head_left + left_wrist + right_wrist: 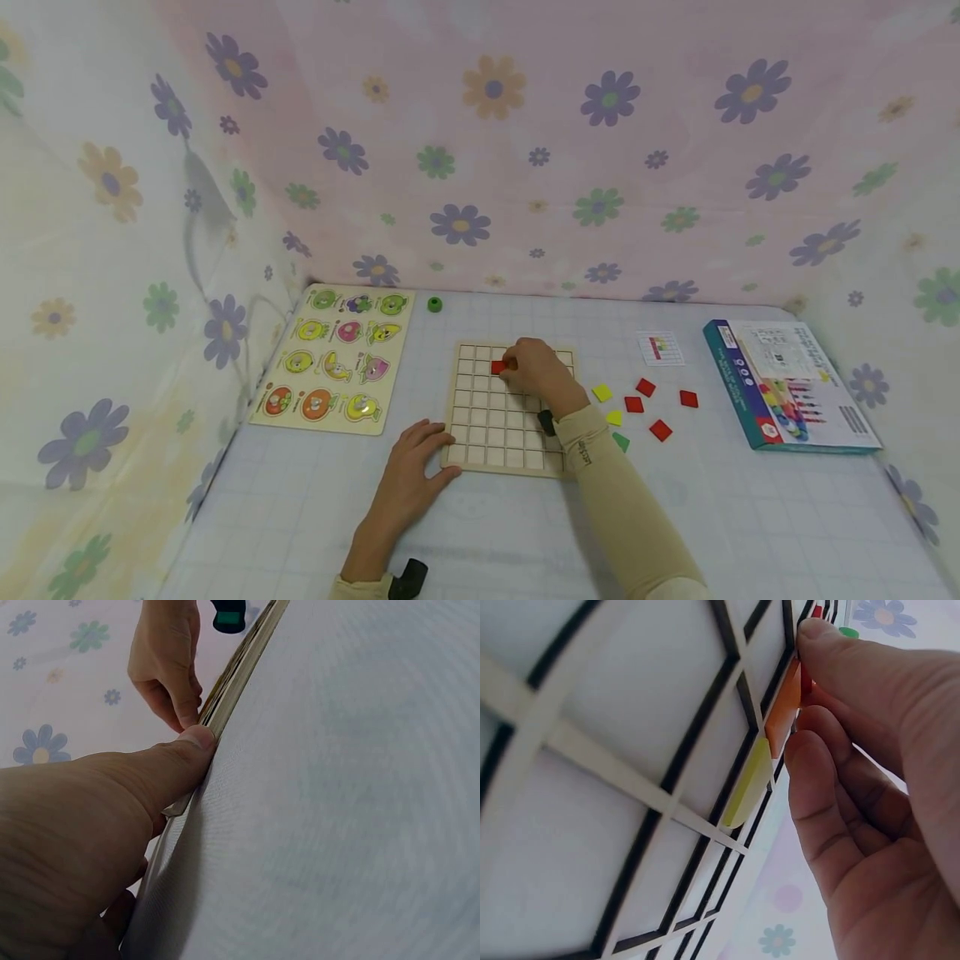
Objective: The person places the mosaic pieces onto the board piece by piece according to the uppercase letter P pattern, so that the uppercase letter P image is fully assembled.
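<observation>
A wooden grid board (480, 454) lies flat on the table in the head view. My left hand (411, 475) rests at its near left corner, fingers along the left side and thumb on the front edge; in the left wrist view the thumb (169, 769) presses that edge. Over the far rows, my right hand (542, 373) pinches a small red square tile (806, 679), partly hidden by the fingers. Another red tile (498, 367) shows in the grid beside the fingertips. Closer to the right wrist camera, an orange tile (781, 712) and a yellow tile (748, 784) sit in neighbouring cells.
Several loose red tiles (661, 430), yellow tiles (602, 392) and a green tile (621, 442) lie right of the board. Behind them is a pattern card (661, 348); a box (787, 387) lies far right. A fruit puzzle board (330, 358) and green bead (435, 305) are left.
</observation>
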A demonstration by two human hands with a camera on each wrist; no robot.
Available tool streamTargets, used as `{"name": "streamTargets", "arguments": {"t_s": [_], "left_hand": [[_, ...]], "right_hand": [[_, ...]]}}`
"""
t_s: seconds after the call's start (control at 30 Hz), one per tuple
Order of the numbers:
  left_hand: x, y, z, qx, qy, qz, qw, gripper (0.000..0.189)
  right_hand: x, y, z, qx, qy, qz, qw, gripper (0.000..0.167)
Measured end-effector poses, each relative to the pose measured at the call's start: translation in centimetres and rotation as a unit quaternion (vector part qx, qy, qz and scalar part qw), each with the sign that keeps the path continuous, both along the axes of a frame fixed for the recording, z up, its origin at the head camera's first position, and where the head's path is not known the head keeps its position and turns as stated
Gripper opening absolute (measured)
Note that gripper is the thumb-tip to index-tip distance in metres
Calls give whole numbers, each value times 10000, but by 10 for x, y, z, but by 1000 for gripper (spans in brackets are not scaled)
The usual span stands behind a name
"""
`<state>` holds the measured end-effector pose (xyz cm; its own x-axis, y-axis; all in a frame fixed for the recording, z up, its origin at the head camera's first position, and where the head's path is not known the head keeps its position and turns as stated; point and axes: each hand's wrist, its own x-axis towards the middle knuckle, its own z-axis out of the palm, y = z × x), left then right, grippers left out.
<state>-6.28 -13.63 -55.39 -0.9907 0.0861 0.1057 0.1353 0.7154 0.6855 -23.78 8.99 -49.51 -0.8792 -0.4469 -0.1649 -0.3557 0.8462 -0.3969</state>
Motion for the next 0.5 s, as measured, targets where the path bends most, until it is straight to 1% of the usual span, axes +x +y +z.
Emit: {"name": "streamTargets", "arguments": {"t_s": [0.2,0.5], "left_hand": [[0,0,0,29,-65,2,10000,40],[0,1,0,-8,-118,19,9999,41]], "right_hand": [[1,1,2,-35,-88,-94,9999,33],[0,0,2,-26,-97,-75,9999,32]]}}
